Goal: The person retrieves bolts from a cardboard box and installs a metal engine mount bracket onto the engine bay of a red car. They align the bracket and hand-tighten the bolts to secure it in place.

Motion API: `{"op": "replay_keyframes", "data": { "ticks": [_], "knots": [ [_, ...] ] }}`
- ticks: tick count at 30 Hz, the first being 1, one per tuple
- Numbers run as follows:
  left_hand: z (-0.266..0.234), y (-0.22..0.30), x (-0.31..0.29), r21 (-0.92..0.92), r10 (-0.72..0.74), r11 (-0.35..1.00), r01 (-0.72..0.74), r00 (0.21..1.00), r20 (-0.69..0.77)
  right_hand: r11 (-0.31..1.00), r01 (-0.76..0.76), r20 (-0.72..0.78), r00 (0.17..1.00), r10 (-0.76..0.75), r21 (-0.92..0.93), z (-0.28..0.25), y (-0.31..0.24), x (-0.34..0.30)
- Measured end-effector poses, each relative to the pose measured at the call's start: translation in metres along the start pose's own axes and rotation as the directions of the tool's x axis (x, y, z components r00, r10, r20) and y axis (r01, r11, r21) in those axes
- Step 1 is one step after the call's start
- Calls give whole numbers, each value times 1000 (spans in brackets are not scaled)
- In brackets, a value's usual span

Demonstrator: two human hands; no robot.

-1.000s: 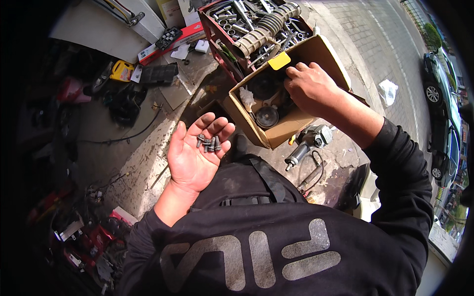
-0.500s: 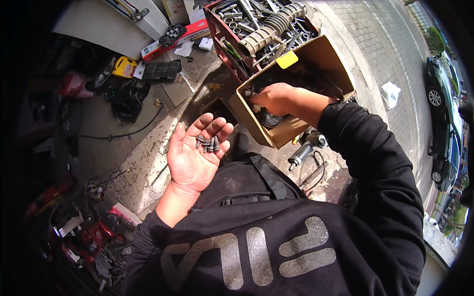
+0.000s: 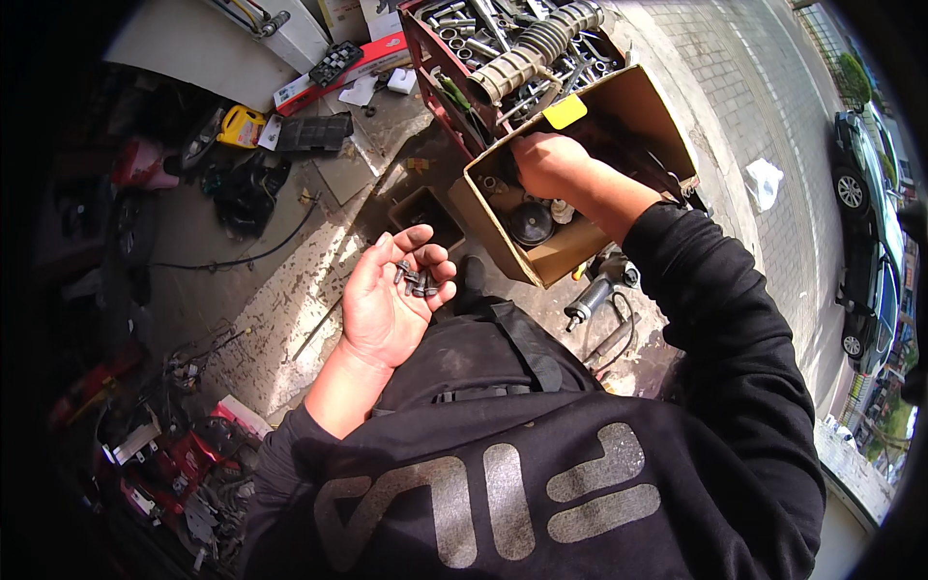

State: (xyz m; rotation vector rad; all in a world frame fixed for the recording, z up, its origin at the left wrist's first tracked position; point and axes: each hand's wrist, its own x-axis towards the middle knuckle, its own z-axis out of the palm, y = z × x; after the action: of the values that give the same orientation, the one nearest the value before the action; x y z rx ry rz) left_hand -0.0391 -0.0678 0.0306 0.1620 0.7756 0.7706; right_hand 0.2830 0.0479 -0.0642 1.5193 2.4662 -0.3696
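My left hand [image 3: 379, 314] is turned palm up, with its fingers curled into a cup. Several small dark bolts [image 3: 416, 281] lie in it against the fingers. Inside an open cardboard box [image 3: 495, 242] at the right is my right hand [image 3: 556, 169], reaching toward its far side. Its fingertips are hidden in the shadow there, so what they touch does not show. Below that wrist, a round black part [image 3: 531, 224] and a small pale fitting [image 3: 562, 212] sit in the box. A yellow tag [image 3: 565, 112] hangs over the box's far rim.
Behind the box stands a red tool chest [image 3: 435, 92] full of sockets and wrenches, with a ribbed hose [image 3: 536, 53] on top. A small open bin [image 3: 425, 215] is on the floor between my hands. Nearby lies a power tool [image 3: 590, 302]. Red parts [image 3: 188, 464] pile up at lower left.
My right hand has shifted away from the box's near left corner, farther back, uncovering more of the round black part. The left hand's fingers have curled in more around the bolts.
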Motion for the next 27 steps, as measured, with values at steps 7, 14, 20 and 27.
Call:
{"op": "replay_keyframes", "data": {
  "ticks": [7, 14, 20, 27],
  "knots": [
    [-2, -10, 30, 20, -41, 999, 41, 999, 24, 952, -296, 26, 955, 295, 82, 23, -2, -1],
    [-2, -21, 49, 69, -90, 994, 89, 996, 11, 933, -314, 58, 950, 308, 176, 22, 11, 14],
    [-6, -23, 53, 57, -100, 994, 97, 994, 41, 970, 94, 96, 988, -118, 226, -25, 29, -44],
    [-3, -19, 55, 59, -105, 993, 103, 994, 41, 938, 239, 175, 942, -287, 252, -35, 31, -62]
  ]
}}
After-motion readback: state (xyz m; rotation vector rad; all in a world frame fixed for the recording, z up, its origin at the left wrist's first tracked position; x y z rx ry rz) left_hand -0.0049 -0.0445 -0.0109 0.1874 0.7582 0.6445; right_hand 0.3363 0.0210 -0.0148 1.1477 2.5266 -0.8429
